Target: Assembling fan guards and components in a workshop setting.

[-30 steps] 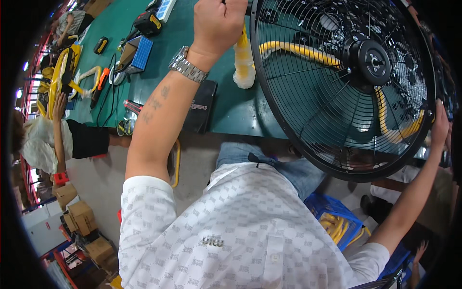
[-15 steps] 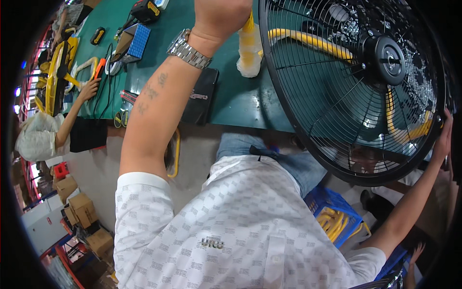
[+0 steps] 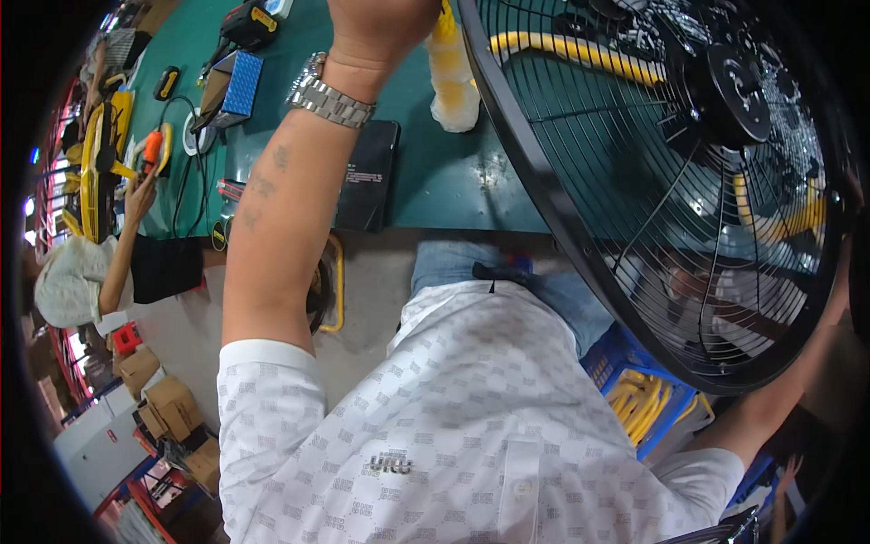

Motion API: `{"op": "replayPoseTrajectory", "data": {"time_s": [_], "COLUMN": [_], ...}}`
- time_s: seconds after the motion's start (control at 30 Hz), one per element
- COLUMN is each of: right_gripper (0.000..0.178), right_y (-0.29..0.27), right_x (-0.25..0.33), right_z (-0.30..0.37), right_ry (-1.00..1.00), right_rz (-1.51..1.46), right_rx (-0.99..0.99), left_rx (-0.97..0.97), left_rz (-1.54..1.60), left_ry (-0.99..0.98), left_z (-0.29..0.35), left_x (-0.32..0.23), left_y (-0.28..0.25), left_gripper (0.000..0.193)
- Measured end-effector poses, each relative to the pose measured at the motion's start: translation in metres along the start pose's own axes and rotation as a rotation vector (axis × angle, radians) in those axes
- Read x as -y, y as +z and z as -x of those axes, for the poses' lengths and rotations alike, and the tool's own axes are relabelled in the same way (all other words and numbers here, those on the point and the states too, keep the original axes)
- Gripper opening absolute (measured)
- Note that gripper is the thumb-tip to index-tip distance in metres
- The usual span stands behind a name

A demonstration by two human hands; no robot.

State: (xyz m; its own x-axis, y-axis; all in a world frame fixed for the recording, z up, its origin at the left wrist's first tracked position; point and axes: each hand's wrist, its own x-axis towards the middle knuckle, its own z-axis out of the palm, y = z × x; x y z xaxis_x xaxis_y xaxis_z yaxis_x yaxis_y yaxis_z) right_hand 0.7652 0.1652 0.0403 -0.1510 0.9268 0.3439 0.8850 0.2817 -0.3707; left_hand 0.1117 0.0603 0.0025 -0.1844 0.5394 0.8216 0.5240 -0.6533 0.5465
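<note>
A large round black fan (image 3: 739, 95) with a wire grille hangs tilted over the table's right side, its lower rim past the near edge. Yellow tubes in clear wrap show through the grille. Closed at the top edge, my left hand (image 3: 385, 32) grips a yellow tube (image 3: 452, 95) wrapped in clear plastic, beside the fan's left rim; its fingertips are cut off by the frame. My right hand (image 3: 850, 195) is at the fan's far right rim, dim and mostly hidden, with its forearm running behind the fan.
On the green table (image 3: 435, 186) lie a black flat box (image 3: 367, 177), a blue box (image 3: 240, 86) and a cordless tool (image 3: 249, 25). At left a co-worker's hand (image 3: 139, 192) holds an orange-handled tool. A blue crate (image 3: 625, 349) of yellow tubes stands below the fan.
The fan has tipped, and its lower rim has come down nearer to me. My left hand has shifted slightly left. The co-worker's hand with the orange tool has moved left and lower.
</note>
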Motion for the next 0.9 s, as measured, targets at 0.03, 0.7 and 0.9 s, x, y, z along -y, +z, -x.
{"op": "replayPoseTrajectory", "data": {"time_s": [0.03,0.7,0.9], "right_gripper": [0.049,0.024,0.035], "right_y": [0.002,0.023,0.003], "right_x": [-0.005,0.061,0.097], "right_z": [0.011,0.033,-0.041], "right_ry": [-0.128,-0.430,0.347], "right_rz": [0.066,0.396,0.019], "right_rx": [-0.017,-0.215,0.437], "left_rx": [-0.009,0.484,0.109], "left_rz": [-0.031,-0.178,-0.037], "left_ry": [0.033,-0.728,0.192], "left_z": [0.001,-0.041,0.018], "left_x": [0.001,-0.018,0.025], "left_y": [0.000,-0.030,-0.008], "left_gripper": [0.022,0.053,0.042]}}
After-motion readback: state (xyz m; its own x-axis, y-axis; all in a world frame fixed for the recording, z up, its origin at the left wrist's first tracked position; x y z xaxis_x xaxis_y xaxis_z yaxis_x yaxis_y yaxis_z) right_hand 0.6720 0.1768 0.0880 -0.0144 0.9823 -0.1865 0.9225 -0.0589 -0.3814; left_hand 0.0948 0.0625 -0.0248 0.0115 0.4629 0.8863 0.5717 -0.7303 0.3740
